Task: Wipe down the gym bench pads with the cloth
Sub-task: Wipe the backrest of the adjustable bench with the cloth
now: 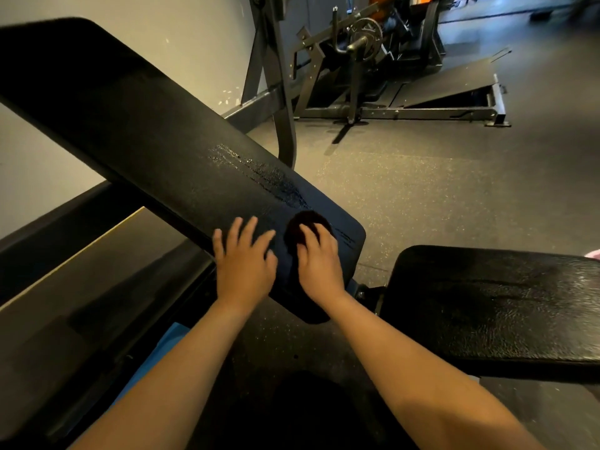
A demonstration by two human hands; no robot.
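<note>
Pressing a dark cloth (303, 227) onto the low end of the long tilted pad (146, 134) in the middle of the frame with the right hand (319, 267), fingers seemingly bent over it, though blurry there. Resting the left hand (243, 264) flat just beside it on the same pad, fingers spread wide, holding nothing. Wet streaks (259, 173) higher up; seat pad (493, 306) at the right.

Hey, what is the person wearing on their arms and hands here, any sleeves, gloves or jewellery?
Nothing that shows. The left hand and right hand have no gloves, rings, watch or wristband, and no sleeve comes into view on either forearm.
</note>
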